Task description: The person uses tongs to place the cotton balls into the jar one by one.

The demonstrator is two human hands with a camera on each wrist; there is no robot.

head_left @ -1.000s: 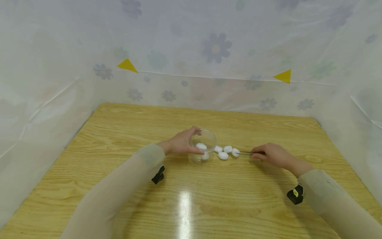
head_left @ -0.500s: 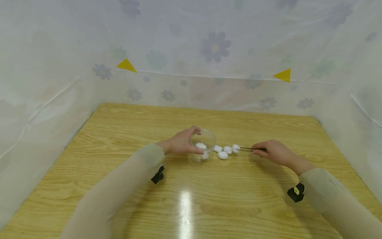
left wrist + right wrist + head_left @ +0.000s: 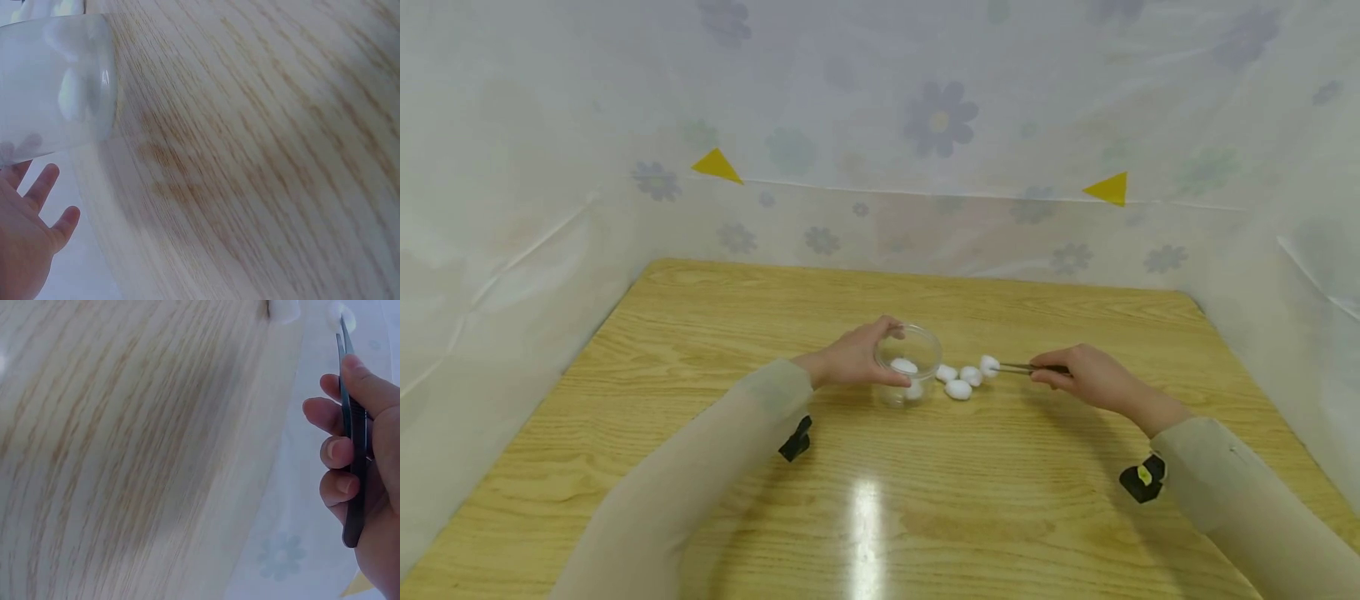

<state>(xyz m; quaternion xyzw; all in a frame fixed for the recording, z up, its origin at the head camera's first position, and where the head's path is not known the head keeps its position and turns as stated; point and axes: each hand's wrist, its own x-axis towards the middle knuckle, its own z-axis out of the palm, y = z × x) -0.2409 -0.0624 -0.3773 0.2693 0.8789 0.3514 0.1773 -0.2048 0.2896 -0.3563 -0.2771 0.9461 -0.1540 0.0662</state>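
Observation:
My left hand grips a clear plastic tub by its side, thumb and fingers spread around the upper wall near the rim. White cotton balls show through the tub's wall in the left wrist view. Dark tweezers are held in my right hand, thumb on one side and fingers on the other. Their tips pinch a cotton ball, raised just above and right of the loose ones. Three loose cotton balls lie close together on the table, right beside the tub.
The wood-grain table runs back to a pale flowered curtain, which also hangs at both sides. Two yellow triangles mark the curtain. A black wrist camera sits at the right cuff, another at the left.
My right hand with the tweezers has risen slightly, lifting the pinched cotton ball up from beside the others. My left hand and the tub have stayed in place.

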